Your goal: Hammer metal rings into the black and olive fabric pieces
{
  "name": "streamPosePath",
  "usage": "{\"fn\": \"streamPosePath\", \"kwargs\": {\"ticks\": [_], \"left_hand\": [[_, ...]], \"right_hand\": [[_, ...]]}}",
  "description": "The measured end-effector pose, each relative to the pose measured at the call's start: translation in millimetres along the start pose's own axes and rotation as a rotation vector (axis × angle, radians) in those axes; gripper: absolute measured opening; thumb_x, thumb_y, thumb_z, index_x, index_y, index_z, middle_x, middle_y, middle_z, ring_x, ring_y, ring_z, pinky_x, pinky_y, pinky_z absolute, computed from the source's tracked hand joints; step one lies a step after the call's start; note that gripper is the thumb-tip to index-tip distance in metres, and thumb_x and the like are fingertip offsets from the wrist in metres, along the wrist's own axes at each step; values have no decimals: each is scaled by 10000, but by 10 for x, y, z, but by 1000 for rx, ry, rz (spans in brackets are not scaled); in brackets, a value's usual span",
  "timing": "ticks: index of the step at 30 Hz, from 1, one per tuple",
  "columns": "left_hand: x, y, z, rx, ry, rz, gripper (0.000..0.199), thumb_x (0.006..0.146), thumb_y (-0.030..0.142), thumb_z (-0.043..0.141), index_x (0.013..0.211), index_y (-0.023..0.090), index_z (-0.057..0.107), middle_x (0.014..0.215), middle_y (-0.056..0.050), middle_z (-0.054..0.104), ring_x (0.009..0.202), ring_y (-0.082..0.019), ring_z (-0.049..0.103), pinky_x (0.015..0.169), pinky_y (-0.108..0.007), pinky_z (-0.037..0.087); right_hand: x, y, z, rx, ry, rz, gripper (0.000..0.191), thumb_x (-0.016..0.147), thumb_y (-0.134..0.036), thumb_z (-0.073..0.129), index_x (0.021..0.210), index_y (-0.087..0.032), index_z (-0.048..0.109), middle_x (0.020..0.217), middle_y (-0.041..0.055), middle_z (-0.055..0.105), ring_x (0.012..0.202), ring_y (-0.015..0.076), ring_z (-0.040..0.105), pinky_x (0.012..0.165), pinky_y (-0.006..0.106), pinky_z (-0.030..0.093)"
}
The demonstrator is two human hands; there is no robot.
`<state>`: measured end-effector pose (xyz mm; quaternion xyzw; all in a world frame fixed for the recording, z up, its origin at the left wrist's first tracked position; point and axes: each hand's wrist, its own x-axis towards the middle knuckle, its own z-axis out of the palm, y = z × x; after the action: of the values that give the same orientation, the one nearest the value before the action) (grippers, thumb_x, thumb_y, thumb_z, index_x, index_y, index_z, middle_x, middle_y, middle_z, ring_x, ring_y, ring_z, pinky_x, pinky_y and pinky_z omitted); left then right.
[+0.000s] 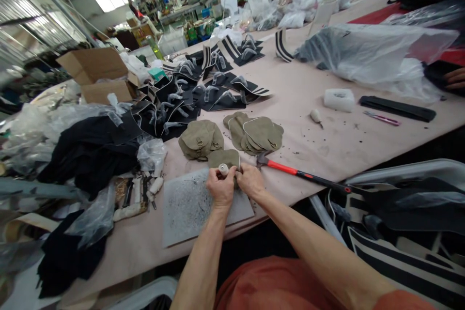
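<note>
Over the speckled grey board (185, 208), my left hand (221, 188) is closed around a small tool with a pale round end (223, 169). Close beside it, my right hand (250, 179) pinches the edge of an olive fabric piece (224, 157) with a light trim. The fingers of both hands nearly meet, and they cover the lower part of the piece. Two piles of olive flaps lie just beyond, one on the left (201, 138) and one on the right (262, 134). A hammer (296, 172) with a red and black handle rests to the right.
A pale-handled awl (316, 116), white roll (339, 100), black case (397, 108) and pink cutter (383, 117) lie at right. Black striped pieces (181, 97) spread beyond. Small tools (138, 193) are at left. Another person's hand (456, 78) shows at the right edge.
</note>
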<state>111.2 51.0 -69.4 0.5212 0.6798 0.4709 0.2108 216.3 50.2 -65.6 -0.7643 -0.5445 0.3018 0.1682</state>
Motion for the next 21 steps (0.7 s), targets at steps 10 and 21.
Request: {"fn": "streamPosePath", "kwargs": {"ticks": [10, 21], "left_hand": [[570, 231, -399, -405, -36, 20, 404, 735, 480, 781, 882, 187, 545, 781, -10, 678, 699, -175, 695, 690, -281, 564], [412, -751, -863, -343, -95, -202, 378, 804, 540, 701, 830, 177, 596, 696, -52, 721, 644, -228, 712, 620, -318, 568]], "right_hand": [[-7, 45, -53, 32, -37, -38, 154, 892, -320, 530, 888, -214, 642, 880, 75, 709, 849, 218, 636, 727, 296, 403], [562, -507, -691, 617, -58, -132, 170, 754, -364, 542, 725, -239, 430, 563, -59, 471, 497, 128, 484, 453, 242, 408]]}}
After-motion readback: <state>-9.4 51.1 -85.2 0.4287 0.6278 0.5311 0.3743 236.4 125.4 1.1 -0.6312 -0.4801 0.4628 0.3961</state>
